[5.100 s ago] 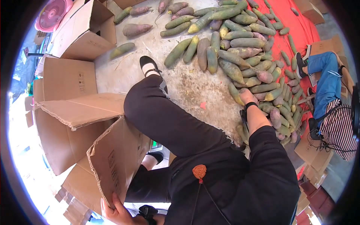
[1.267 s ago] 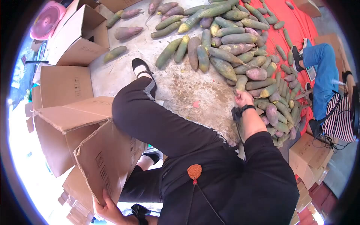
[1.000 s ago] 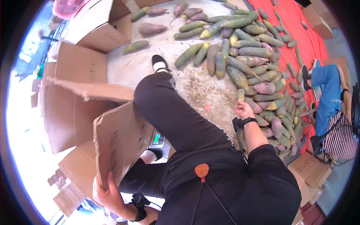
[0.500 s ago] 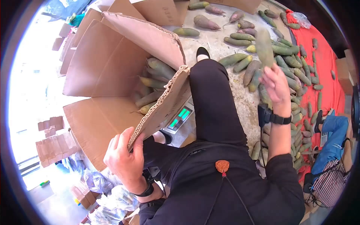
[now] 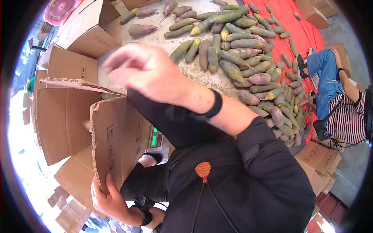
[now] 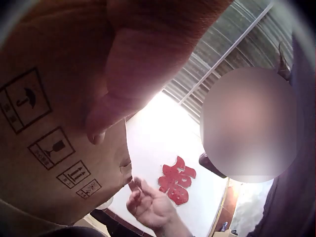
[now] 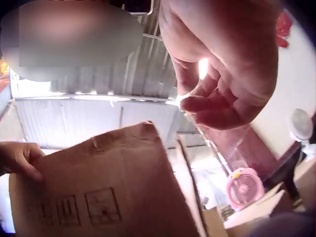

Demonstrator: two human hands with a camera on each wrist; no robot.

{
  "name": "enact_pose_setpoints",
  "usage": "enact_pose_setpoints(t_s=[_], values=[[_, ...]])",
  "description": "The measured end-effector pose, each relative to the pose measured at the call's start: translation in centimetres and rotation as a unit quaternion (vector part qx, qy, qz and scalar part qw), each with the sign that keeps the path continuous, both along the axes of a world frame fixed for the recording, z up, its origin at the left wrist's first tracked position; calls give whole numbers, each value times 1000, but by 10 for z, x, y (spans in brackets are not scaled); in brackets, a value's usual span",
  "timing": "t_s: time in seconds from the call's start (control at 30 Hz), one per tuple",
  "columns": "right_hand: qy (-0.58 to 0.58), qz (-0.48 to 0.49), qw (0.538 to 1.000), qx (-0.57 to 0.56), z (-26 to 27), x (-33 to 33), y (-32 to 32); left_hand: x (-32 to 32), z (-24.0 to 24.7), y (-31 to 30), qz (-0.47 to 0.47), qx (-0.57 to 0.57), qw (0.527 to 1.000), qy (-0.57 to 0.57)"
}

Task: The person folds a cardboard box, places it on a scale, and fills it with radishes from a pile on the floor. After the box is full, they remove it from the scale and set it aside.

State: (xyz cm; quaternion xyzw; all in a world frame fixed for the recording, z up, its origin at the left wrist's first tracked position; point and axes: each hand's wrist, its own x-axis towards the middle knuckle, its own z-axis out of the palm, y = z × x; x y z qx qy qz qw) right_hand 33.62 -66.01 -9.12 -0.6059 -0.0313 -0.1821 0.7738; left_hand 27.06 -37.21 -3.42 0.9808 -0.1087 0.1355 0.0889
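My left hand (image 5: 110, 200) grips the near flap of an upright cardboard box (image 5: 62, 120), thumb on the printed outer face. In the left wrist view the thumb (image 6: 133, 74) lies over that flap (image 6: 29, 148). Blurred by motion, my right hand (image 5: 151, 73) is above the box's far side. Its fingers are loosely bent in the right wrist view, with nothing between them (image 7: 227, 94). A small blurred pale patch shows inside the box, behind the flap. To the right lies a large pile of green and purple radishes (image 5: 259, 79).
A scale with green digits (image 5: 154, 139) stands beside the box. Another open carton (image 5: 91, 33) and a pink fan (image 5: 61, 11) are at far left. A red sheet (image 5: 307, 29) lies beyond the pile, and another person (image 5: 330, 72) sits at right.
My right hand gripped a radish from the pile, lifted it and swung left over the box; now it holds none. My left hand has kept hold of the flap. The head view swung and returned.
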Motion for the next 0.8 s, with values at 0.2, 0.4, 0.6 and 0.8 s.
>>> enact_pose_setpoints(t_s=[0.2, 0.4, 0.6, 0.8], values=[[232, -88, 939, -237, -146, -68, -73, 3, 2, -1, -6, -9, 1000, 6], [492, -16, 774, -398, -287, -192, -101, 1, 0, 0, -26, -63, 998, 6], [597, 141, 690, -384, -336, -259, -103, -8, 8, 3, -52, -193, 980, -26], [665, 77, 710, -216, -317, -236, -97, -21, 15, 19, -30, -213, 967, -137]])
